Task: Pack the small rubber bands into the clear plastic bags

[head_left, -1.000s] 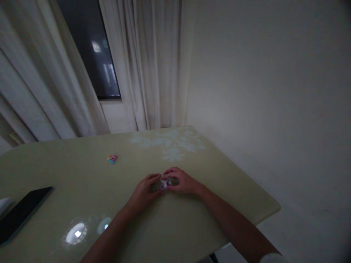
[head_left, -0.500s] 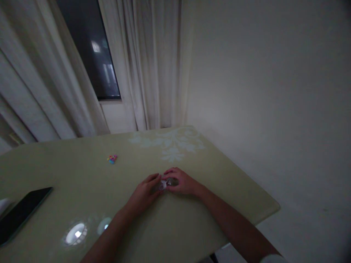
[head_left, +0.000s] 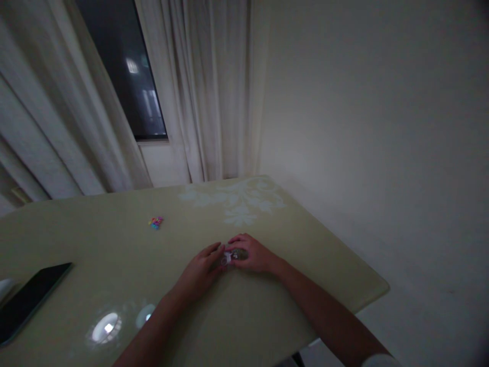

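Observation:
Between my hands lies a small clear container (head_left: 228,257) with a whitish patch and a dark part, low over the table or on it. Its exact kind is too small and dim to tell. My left hand (head_left: 202,270) closes on its left end, thumb and fingers curled round it. From the right, my right hand (head_left: 254,254) grips the other end with fingers bent around it. The fingers of both hands nearly meet and cover much of the container. Farther off to the left sits a little pile of bright multicoloured pieces (head_left: 156,223).
The glossy greenish table (head_left: 183,214) has a white floral pattern at its back corner. A dark flat tablet-like device (head_left: 32,300) lies at the left, beside a white object (head_left: 5,286). Curtains (head_left: 214,92) and a wall (head_left: 362,127) border the table.
Both hands stay in place around the container, with hardly any finger movement. The view has shifted very slightly.

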Demonstrator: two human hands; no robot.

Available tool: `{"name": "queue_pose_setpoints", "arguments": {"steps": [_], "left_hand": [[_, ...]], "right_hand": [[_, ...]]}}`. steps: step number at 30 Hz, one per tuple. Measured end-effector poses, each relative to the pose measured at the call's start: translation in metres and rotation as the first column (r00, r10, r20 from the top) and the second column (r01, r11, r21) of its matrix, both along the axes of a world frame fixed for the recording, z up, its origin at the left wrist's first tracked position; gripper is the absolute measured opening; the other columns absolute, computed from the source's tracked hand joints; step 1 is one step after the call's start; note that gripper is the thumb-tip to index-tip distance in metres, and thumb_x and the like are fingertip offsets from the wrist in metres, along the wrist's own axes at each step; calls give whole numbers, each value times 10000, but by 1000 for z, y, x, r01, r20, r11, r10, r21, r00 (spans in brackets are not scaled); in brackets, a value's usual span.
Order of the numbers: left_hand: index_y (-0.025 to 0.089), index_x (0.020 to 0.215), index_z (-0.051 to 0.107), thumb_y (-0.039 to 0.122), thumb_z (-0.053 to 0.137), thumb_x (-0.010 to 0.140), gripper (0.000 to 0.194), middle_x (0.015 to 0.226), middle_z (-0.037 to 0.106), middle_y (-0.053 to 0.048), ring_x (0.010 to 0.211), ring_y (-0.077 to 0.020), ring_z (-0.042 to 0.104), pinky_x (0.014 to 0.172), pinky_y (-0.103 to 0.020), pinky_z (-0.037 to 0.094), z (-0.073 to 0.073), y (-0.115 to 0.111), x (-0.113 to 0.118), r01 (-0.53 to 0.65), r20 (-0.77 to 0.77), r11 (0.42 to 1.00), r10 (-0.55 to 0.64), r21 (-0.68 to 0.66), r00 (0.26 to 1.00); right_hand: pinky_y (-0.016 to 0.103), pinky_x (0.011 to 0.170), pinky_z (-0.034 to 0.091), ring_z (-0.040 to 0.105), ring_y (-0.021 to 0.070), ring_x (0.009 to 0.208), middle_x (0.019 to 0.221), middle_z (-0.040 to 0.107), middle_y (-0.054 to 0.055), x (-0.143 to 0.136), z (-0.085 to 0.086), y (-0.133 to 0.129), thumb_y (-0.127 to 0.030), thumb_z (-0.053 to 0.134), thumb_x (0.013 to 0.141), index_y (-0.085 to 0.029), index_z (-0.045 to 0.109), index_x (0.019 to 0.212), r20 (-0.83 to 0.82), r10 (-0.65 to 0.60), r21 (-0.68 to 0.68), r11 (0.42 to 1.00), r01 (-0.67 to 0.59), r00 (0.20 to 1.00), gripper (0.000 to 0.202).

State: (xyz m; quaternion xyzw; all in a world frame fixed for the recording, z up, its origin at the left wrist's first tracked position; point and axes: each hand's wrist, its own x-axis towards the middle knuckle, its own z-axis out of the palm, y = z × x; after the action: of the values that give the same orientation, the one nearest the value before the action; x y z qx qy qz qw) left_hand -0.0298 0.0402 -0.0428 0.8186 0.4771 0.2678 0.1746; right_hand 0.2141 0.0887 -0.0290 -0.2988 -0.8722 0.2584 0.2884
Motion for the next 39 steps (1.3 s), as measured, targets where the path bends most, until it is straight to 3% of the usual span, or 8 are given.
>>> {"name": "queue_pose_setpoints", "arguments": {"steps": [21,30,39], "left_hand": [[287,1454,622,347,612,999,459,1509,619,-120,1342,-301,625,1116,-433,522,3,-2,-1,-7,-137,998,16,67,990],[245,1505,566,305,590,1019,490,1550,579,-129,1352,-314,617,1131,-466,506,7,-1,1,-19,-345,997,46,79,938],[256,1482,576,246,599,1010,473,1501,621,-138,1317,-318,636,1097,-473,533,10,-2,5,-18,-386,993,61,114,920]], "right_hand": [[422,1127,430,565,254,1247,1293,641,112,-1,4,-3,-349,823,869,-234,720,1253,12,27,-40,999,-26,1000,413],[414,1124,424,547,250,1240,1275,629,104,-3,2,-2,-340,836,857,-221,706,1225,24,14,-45,999,-13,1000,408],[407,1128,418,533,245,1239,1280,617,97,-4,3,-4,-332,826,871,-229,699,1236,49,7,-26,1000,-6,999,400]]}}
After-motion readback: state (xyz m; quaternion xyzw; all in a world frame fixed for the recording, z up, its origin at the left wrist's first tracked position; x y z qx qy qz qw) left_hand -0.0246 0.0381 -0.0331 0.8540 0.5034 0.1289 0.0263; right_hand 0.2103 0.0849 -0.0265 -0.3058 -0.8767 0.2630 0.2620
